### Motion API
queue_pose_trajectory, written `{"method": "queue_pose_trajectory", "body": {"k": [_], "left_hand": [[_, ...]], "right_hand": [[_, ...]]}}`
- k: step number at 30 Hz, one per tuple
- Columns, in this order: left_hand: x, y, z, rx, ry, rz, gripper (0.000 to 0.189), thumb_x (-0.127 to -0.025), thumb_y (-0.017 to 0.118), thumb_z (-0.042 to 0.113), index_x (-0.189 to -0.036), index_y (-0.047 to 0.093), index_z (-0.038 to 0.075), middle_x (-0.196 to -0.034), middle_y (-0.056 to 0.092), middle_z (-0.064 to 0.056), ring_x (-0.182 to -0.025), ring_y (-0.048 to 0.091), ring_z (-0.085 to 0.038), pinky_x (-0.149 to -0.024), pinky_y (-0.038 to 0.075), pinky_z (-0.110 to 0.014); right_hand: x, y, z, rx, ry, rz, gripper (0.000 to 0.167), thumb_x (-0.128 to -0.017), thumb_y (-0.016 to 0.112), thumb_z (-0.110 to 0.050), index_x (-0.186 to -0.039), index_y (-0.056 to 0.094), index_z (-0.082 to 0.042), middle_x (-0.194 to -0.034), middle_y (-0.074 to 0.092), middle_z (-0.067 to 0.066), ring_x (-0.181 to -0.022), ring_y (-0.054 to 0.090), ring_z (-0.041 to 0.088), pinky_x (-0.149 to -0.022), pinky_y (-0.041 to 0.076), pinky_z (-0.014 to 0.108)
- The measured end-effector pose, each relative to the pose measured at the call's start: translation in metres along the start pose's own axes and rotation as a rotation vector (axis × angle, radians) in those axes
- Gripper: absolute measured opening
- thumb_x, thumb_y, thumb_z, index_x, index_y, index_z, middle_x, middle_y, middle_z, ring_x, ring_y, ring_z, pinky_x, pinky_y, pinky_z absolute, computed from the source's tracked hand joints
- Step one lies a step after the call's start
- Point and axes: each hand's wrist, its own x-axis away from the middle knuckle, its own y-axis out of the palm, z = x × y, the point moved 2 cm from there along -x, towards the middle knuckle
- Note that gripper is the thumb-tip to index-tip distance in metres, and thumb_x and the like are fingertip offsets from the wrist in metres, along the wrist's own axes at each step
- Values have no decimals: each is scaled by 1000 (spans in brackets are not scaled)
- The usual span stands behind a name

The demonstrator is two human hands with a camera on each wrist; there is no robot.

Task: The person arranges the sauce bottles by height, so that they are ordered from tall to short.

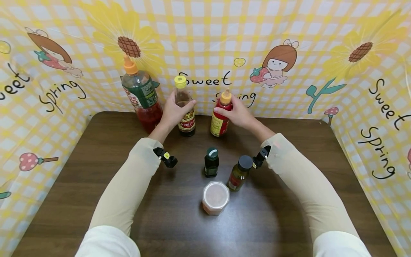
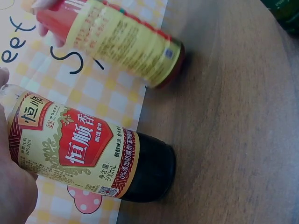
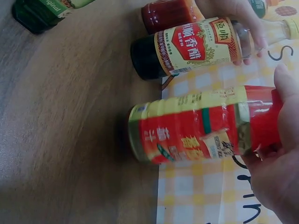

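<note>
My left hand (image 1: 176, 111) grips a vinegar bottle (image 1: 187, 123) round its neck and shoulder. The bottle has a yellow cap, dark liquid and a red-and-cream label, plain in the left wrist view. A short way to the right, my right hand (image 1: 239, 112) holds a red squeeze sauce bottle (image 1: 219, 123) with an orange nozzle cap, thumb across its upper part. Both bottles stand near the back edge of the table, side by side with a gap between them. In the right wrist view the sauce bottle (image 3: 187, 126) shows its red and yellow label.
A large red sauce bottle (image 1: 145, 101) with an orange nozzle stands left of my left hand. Nearer on the brown table (image 1: 179, 221) are a small dark bottle (image 1: 211, 164), a dark-capped jar (image 1: 239, 175) and a pale-lidded jar (image 1: 216, 198). A patterned cloth (image 1: 205, 32) rises behind.
</note>
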Motion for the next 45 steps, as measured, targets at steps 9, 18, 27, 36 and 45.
{"method": "queue_pose_trajectory", "body": {"k": [9, 18, 27, 36, 45], "left_hand": [[-1, 0, 0, 2, 1, 3, 32, -92, 77, 19, -114, 56, 11, -112, 64, -5, -108, 61, -18, -99, 50, -37], [-3, 2, -1, -4, -9, -1, 35, -92, 77, 21, -117, 55, 9, -114, 63, -5, -110, 60, -19, -101, 49, -37], [-2, 0, 0, -3, -13, 9, 32, -92, 77, 17, -116, 56, 11, -114, 63, -5, -110, 61, -18, -100, 49, -38], [0, 0, 1, 4, -10, 11, 35, -92, 78, 21, -117, 56, 11, -118, 64, -10, -111, 61, -19, -100, 50, -38], [1, 0, -1, 4, -15, 13, 36, -92, 78, 22, -117, 56, 11, -116, 64, -8, -110, 61, -18, -99, 50, -38]], "right_hand": [[-7, 6, 3, 45, -23, -10, 54, -97, 72, -18, -142, 48, 0, -141, 56, 17, -129, 55, 29, -107, 46, 47], [-12, 7, 2, 78, 17, -21, 57, -98, 71, -24, -145, 47, -3, -138, 57, 16, -125, 57, 29, -105, 47, 47], [-15, 10, 4, 86, 36, -33, 60, -99, 69, -30, -147, 45, -6, -141, 55, 13, -127, 56, 26, -106, 46, 47], [-13, 12, 1, 85, 72, -44, 58, -99, 69, -31, -144, 41, -8, -133, 56, 13, -123, 57, 28, -104, 47, 49], [-12, 13, 2, 60, 55, -69, 54, -100, 67, -32, -140, 42, -7, -129, 58, 13, -120, 59, 27, -103, 47, 48]]}}
